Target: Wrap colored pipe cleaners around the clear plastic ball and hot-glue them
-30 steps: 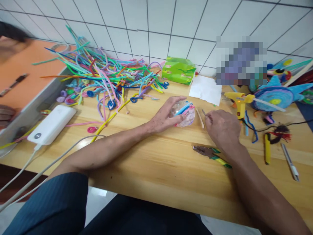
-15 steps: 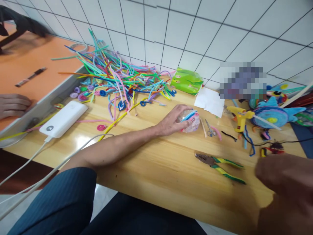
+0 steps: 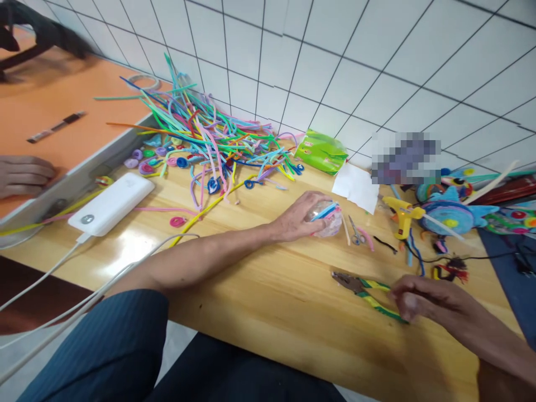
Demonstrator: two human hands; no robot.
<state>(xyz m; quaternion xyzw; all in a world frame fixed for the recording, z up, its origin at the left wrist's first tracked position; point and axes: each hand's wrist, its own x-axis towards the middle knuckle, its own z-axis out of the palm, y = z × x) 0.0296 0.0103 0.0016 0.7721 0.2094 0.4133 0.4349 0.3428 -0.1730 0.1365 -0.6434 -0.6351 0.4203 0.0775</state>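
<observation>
My left hand (image 3: pixel 299 216) is closed around a rounded craft piece (image 3: pixel 330 223) of clear and pink material with blue strips across its top, resting on the wooden table. Part of the piece is hidden by the fingers. Pliers (image 3: pixel 355 283) with green and yellow handles lie in front of it, jaws pointing left. At their handle ends is my right hand (image 3: pixel 431 298), fingers curled and covering the tip of the upper handle. Small scissors (image 3: pixel 357 237), a thin stick (image 3: pixel 346 230) and a pink pipe cleaner (image 3: pixel 368 239) lie just right of the left hand.
Pipe cleaners (image 3: pixel 209 131) are heaped along the tiled wall. A white power bank (image 3: pixel 113 204) with a cable lies left. A yellow glue gun (image 3: pixel 402 216) stands by a blue fish craft (image 3: pixel 448 215). Another person's hand (image 3: pixel 25 176) rests on the orange table.
My right hand has come in from the lower right to the pliers' handles. My left hand keeps its hold on the craft piece. The view has shifted slightly.
</observation>
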